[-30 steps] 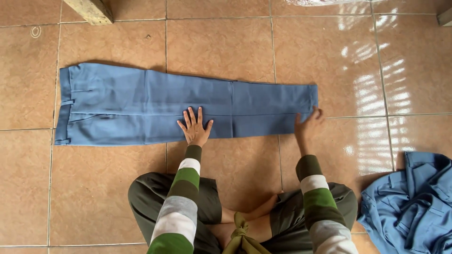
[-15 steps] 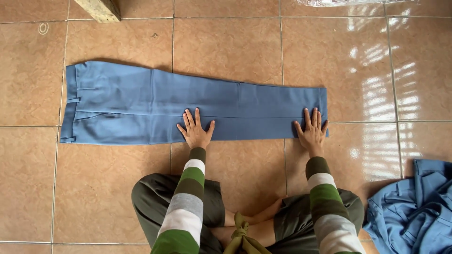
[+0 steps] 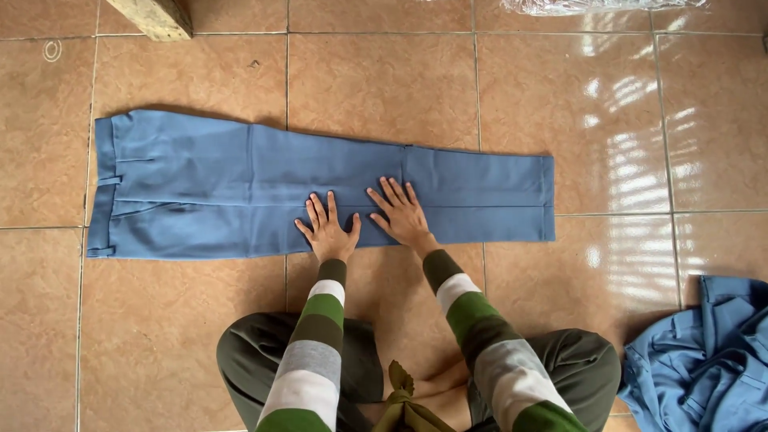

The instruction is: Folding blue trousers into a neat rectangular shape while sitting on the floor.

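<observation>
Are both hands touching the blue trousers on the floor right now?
Touching. The head view shows the left hand and the right hand lying flat, fingers spread, on the near edge of the blue trousers, side by side near the middle.

A crumpled clear plastic package (image 3: 604, 6) lay at the top edge of the frame, right of centre, on the tiled floor (image 3: 384, 88); no labels, signs or screens showed.

A heap of blue cloth (image 3: 708, 360) lies crumpled on the brown tiled floor (image 3: 640, 104). A wooden leg (image 3: 156, 16) and clear plastic sheet (image 3: 600, 6) sit at the far edge.
</observation>
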